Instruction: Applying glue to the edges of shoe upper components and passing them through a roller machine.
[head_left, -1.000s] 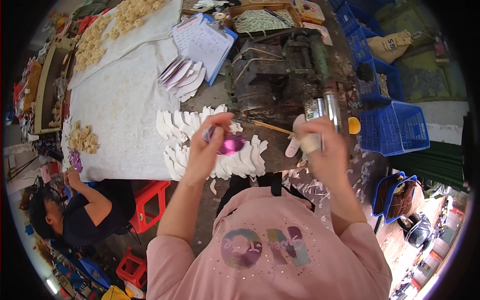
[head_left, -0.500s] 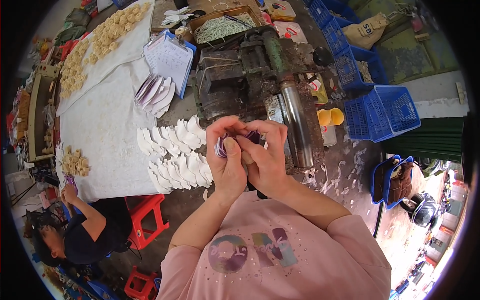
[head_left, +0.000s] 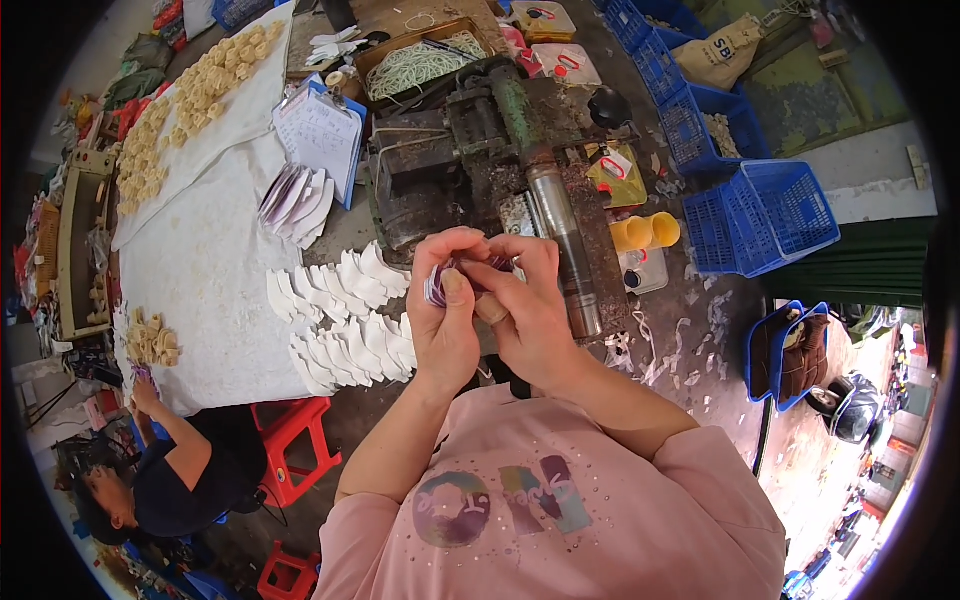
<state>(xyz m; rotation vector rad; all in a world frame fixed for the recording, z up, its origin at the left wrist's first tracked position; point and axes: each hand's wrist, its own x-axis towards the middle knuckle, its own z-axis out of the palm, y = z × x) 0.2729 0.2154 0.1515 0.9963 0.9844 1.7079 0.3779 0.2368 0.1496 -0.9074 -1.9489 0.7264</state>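
A small stack of purple-and-white layered pieces (head_left: pixel 437 286) is held between my two hands, in front of my chest. My left hand (head_left: pixel 445 325) wraps around its left side, with the thumb pressed on top. My right hand (head_left: pixel 528 312) closes on the other side, fingers bent over the purple edge. Most of the stack lies hidden behind the fingers. Beside my left hand, two rows of white curved pieces (head_left: pixel 345 350) overlap on the white cloth (head_left: pixel 200 310). Farther back, a fanned pile of white and purple pieces (head_left: pixel 297 203) rests near a clipboard (head_left: pixel 320 130).
Beyond my hands stands a grimy machine (head_left: pixel 425 165) with a shiny metal roller (head_left: pixel 565 250). Yellow cups (head_left: pixel 645 232) and blue crates (head_left: pixel 765 220) are to the right. Another person (head_left: pixel 180 465) works at the left, near a red stool (head_left: pixel 292 455). Beige pieces (head_left: pixel 205 95) cover the far cloth.
My view has shifted slightly, so the machine and table appear farther left. My hands stay together on the stack, with the fingers slightly repositioned.
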